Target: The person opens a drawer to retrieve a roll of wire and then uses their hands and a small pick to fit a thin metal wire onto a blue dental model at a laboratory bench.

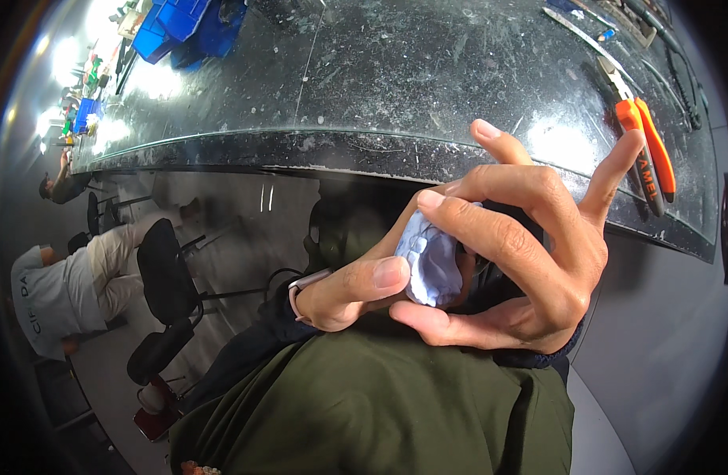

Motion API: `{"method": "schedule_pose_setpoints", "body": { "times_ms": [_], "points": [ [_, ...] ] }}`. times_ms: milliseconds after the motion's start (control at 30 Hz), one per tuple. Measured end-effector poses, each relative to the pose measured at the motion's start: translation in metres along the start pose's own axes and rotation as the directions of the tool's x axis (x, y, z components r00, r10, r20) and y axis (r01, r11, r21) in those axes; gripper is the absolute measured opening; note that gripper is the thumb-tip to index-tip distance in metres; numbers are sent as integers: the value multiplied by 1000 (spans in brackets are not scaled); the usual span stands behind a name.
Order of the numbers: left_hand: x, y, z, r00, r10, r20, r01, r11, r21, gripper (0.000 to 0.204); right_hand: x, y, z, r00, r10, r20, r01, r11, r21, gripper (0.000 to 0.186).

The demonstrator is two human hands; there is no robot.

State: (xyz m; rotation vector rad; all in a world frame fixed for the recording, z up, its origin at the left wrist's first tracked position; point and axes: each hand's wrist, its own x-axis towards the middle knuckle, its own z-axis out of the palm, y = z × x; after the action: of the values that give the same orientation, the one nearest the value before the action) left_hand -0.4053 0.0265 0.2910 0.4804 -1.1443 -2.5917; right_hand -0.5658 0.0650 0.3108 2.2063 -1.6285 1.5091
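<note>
A pale blue dental cast (434,261) with tooth-like bumps and a hollowed face is held up over my lap, just off the table's near edge. My left hand (344,293) grips it from the left, its thumb pressed against the side. The other left fingers are mostly hidden behind the cast and my right hand. From the right, my right hand (550,253) curls around it, thumb below and a fingertip at the top. The right little finger sticks out toward the pliers (654,146) with orange and black handles, which lie on the table.
The dark, scuffed table (364,87) runs across the top. Blue plastic bins (174,28) stand at the far left, and long thin tools (590,47) lie at the far right. Left and below are black chairs (167,269) and another person (71,297) in a white shirt.
</note>
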Motion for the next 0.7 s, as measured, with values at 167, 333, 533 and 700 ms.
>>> {"method": "schedule_pose_setpoints", "body": {
  "times_ms": [167, 333, 533, 700],
  "points": [
    [6, -2, -5, 998, 17, 67, -20, 999, 47, 86, -1, 1, -1, 1000, 7, -11, -7, 1000, -1, 56],
    [3, 5, -10, 985, 67, 162, -71, 997, 20, 86, -2, 4, 1, 999, -30, -38, 31, 999, 16, 60],
    [3, 1, -7, 987, 70, 148, -68, 997, -21, 85, -1, 6, 3, 997, -64, -51, 64, 998, 9, 62],
    [-1, 0, 5, 999, 23, -49, -25, 998, -51, 84, -2, 4, 6, 994, -82, -72, 86, 995, 49, 49]
  ]
}}
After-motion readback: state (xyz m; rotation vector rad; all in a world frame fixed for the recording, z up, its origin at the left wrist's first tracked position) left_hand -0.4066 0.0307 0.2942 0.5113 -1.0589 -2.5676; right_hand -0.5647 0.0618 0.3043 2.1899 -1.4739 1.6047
